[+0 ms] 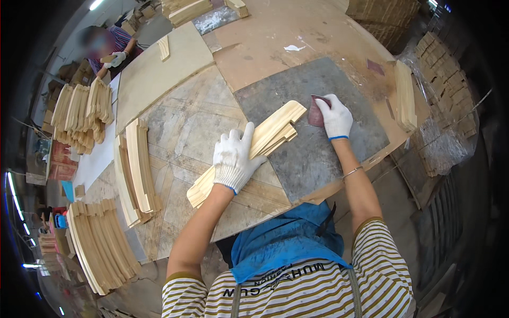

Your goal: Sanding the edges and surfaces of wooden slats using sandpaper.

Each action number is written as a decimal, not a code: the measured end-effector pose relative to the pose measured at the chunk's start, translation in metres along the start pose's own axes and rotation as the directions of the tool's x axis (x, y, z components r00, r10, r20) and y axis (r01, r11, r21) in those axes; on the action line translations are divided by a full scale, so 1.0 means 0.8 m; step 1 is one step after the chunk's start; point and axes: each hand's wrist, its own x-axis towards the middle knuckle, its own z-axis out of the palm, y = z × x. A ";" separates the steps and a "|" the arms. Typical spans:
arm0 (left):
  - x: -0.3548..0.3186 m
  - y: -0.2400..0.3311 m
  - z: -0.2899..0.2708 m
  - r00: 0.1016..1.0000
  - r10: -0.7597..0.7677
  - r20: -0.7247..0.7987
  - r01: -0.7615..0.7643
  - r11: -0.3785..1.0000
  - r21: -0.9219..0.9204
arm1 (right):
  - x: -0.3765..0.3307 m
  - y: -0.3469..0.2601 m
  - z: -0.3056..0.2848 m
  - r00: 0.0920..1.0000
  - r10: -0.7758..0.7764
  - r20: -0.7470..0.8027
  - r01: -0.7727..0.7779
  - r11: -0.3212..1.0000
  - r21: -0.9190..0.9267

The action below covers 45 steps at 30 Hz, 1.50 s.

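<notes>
While a wide tabletop [185, 132] of patched boards fills most of the view, a dark grey mat [339, 106] is laid on it, and everything else is placed here relative to that mat. Well to the left of the mat, stacks of curved wooden slats [85, 114] are piled, with more curved pieces [135, 169] stood on edge nearer to it. Just off the mat's right edge, a short stack of pale slats [405, 95] is seen. Across the mat's left edge, a bundle of long pale wooden strips [270, 132] is laid slantwise, partly on the mat and partly on the bare boards. The bundle is pressed down by the gloved left hand [233, 159], whose fingers are spread flat over the strips. On the mat's upper middle, touching the bundle's far end, a small piece of reddish sandpaper [317, 111] is gripped by the gloved right hand [336, 117], fingers curled closed around it.
</notes>
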 end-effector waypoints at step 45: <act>-0.129 0.013 -0.010 0.777 -0.064 0.626 0.623 -0.063 -0.780 | -0.171 -0.099 -0.034 0.887 -0.412 0.210 0.409 0.911 0.062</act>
